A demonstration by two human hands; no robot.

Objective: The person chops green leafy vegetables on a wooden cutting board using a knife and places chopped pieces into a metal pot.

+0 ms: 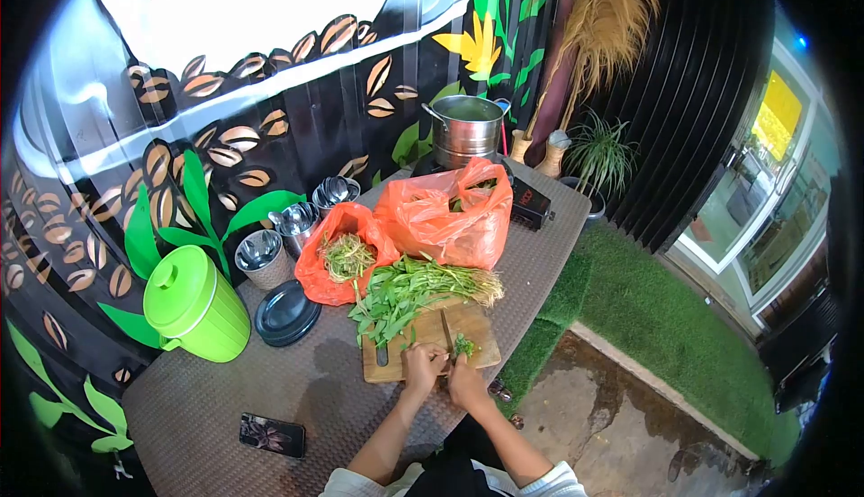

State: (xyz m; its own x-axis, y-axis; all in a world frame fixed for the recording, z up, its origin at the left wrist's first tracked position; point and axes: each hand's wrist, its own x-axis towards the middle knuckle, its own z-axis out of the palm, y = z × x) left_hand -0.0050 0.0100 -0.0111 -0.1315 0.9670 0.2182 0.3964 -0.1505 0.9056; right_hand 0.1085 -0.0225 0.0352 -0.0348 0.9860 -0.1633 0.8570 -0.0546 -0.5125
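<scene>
A wooden cutting board [382,371] lies at the table's front edge, with both hands over it. My right hand [466,382] is closed on the handle of a knife [446,328], whose blade points away from me across the board. Just left of it, my left hand [423,364] has its fingers pinched together near the blade; what they hold is too small to make out. Chopped greens [464,346] lie right of the knife. A bunch of leafy green stems [409,292] rests over the board's far edge, its roots to the right.
Beyond the greens sit an orange bag [450,218] and a smaller one [310,272] holding trimmings. A steel pot [466,132] stands at the back. Cups of cutlery [263,261], dark plates [287,314], a green bin [197,303] and a phone [272,435] are leftward.
</scene>
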